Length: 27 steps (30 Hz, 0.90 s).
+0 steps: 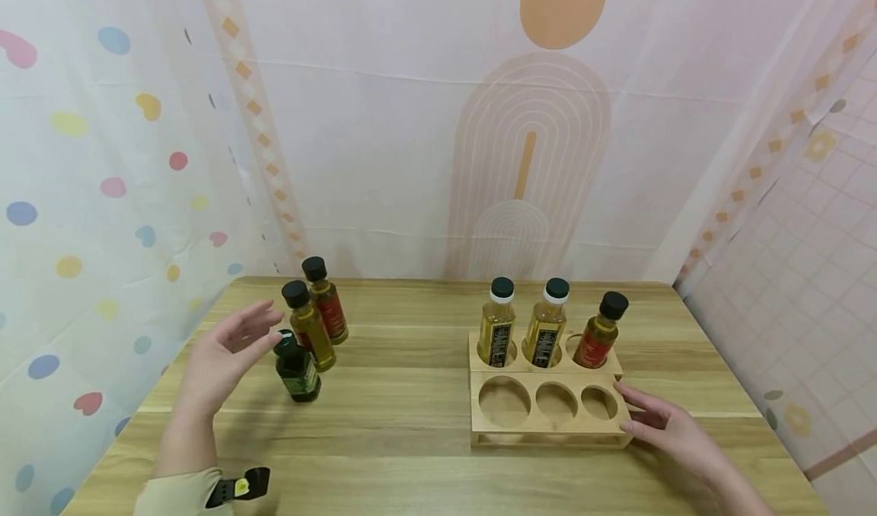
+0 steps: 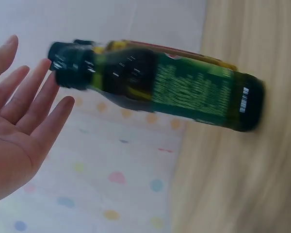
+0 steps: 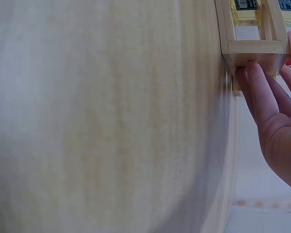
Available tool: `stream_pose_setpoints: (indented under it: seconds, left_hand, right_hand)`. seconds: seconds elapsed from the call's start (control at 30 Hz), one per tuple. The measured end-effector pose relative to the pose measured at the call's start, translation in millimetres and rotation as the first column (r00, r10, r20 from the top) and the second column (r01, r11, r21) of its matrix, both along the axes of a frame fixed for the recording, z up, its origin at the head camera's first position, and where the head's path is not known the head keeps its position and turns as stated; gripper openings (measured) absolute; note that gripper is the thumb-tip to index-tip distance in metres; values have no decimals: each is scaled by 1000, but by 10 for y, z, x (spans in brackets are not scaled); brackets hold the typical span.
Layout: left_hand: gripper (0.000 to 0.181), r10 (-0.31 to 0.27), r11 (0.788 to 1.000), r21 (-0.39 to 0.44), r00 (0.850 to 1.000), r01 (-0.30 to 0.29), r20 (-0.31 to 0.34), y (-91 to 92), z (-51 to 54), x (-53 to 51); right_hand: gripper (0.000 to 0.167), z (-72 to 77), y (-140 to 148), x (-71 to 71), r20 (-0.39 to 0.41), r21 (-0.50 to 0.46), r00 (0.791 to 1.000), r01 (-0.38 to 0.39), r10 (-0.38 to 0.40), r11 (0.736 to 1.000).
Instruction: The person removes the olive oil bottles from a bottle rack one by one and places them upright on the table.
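In the head view my left hand (image 1: 229, 352) is raised beside a dark green glass bottle (image 1: 298, 379), its fingers spread near the cap. The left wrist view shows the open palm and fingertips by the dark cap of this green-labelled bottle (image 2: 194, 90); whether they touch it I cannot tell. Two amber oil bottles with black caps, one nearer (image 1: 311, 333) and one farther (image 1: 330, 310), stand just behind. At the right, my right hand (image 1: 674, 436) rests its fingers against the end of a two-tier wooden bottle rack (image 1: 548, 422). Fingertips meet the rack's end panel (image 3: 259, 59) in the right wrist view.
The rack's back row holds two yellow oil bottles with dark green caps, the left one (image 1: 496, 326) and the middle one (image 1: 546, 326), and a red-labelled bottle (image 1: 594, 341). Three round holes show in its front row. A patterned curtain (image 1: 384, 158) hangs behind the wooden table (image 1: 397, 425).
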<state>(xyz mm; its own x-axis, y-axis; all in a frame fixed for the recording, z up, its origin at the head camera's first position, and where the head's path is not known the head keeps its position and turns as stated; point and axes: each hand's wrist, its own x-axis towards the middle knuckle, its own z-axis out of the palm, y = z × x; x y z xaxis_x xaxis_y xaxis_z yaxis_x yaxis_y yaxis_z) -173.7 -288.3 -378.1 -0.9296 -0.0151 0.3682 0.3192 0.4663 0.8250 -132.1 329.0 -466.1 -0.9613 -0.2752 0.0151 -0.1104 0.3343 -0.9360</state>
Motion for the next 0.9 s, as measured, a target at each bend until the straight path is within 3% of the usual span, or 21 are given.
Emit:
stream_pose_setpoints:
  seconds: [0.23,0.4,0.67,0.9]
  left_hand:
    - [54,-53,997,-50,998,51,-34,189,216,23]
    - [52,-97,992,-86,995,93,-35,347,306,-4]
    - [49,-202,974,-119,978,194,-55,634,305,-110]
    - [47,-276,951,-134,960,279,37,880,250,-203]
  right_hand:
    - [59,-11,13,-5,-9,-10,1000,-16,16,1000]
    - [59,-9,15,-2,-7,-14,1000,-24,24,1000]
    - [59,-8,6,3,-32,26,999,1,0,1000]
    - [59,-3,-8,8,-38,36,999,12,-11,999]
